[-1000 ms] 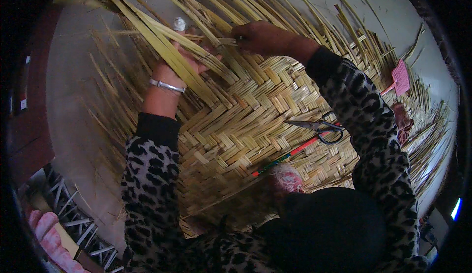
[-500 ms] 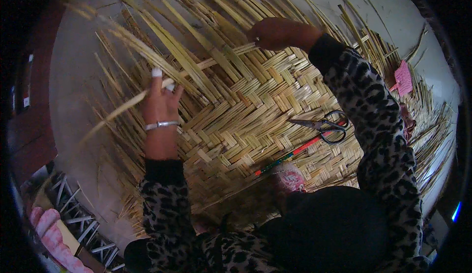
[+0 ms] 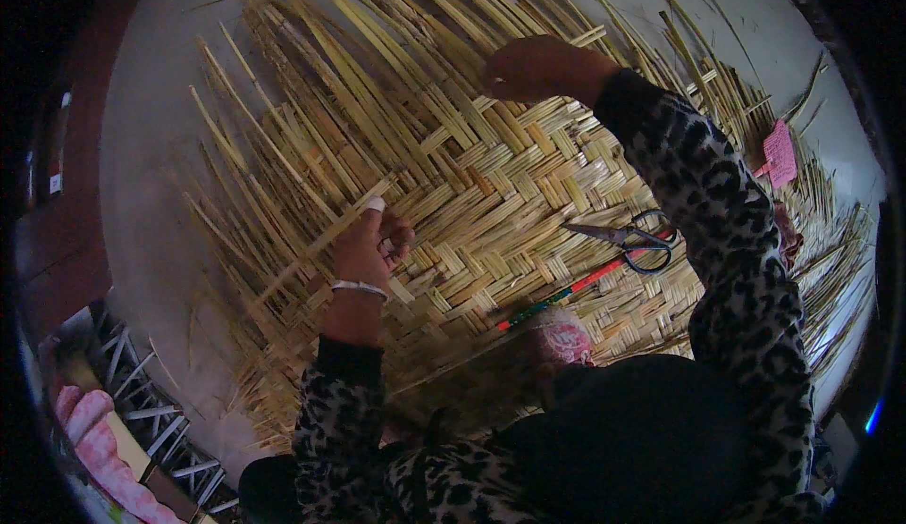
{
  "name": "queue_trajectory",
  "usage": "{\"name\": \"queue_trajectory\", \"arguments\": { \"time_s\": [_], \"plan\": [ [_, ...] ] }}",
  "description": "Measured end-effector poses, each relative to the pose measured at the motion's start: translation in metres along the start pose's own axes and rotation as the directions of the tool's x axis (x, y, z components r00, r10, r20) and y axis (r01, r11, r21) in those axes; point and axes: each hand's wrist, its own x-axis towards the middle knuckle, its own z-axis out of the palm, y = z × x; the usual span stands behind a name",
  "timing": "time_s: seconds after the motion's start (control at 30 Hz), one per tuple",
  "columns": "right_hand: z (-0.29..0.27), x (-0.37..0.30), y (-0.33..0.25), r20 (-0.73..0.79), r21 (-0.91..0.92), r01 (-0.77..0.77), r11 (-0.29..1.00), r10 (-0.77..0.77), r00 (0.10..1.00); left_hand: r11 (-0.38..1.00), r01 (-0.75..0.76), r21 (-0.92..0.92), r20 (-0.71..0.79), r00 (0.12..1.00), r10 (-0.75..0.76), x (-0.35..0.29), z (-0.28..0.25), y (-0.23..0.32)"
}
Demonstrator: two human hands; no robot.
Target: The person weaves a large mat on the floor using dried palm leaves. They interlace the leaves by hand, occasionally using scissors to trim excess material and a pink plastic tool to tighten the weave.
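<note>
Fingers (image 3: 400, 234) of the left hand (image 3: 360, 255) are curled in by a pale strip (image 3: 321, 241) on the left side of the woven mat (image 3: 528, 212), and the right hand (image 3: 538, 69) is bunched at the far edge, can't tell if either's actually gripping. A second ago the left was further up with long strips raised across it; now that patch lies down flat. Mat's spread on a pale floor (image 3: 151, 194), scissors (image 3: 615, 235) and red-green stick (image 3: 590, 278) on top, pink swatter (image 3: 779, 154) over right.
</note>
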Motion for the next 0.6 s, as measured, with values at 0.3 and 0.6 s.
{"name": "queue_trajectory", "arguments": {
  "time_s": [0.3, 0.6],
  "plan": [
    [0.04, -0.013, -0.02, -0.292, 0.142, -0.099, 0.985, 0.137, 0.947, -0.173, -0.137, 0.975, 0.216, 0.742, 0.634, 0.023, 0.007, 0.035],
    [0.05, -0.017, -0.015, -0.46, 0.291, -0.004, 0.957, 0.143, 0.876, -0.051, -0.119, 0.992, 0.129, 0.863, 0.489, 0.037, 0.002, 0.052]
  ]
}}
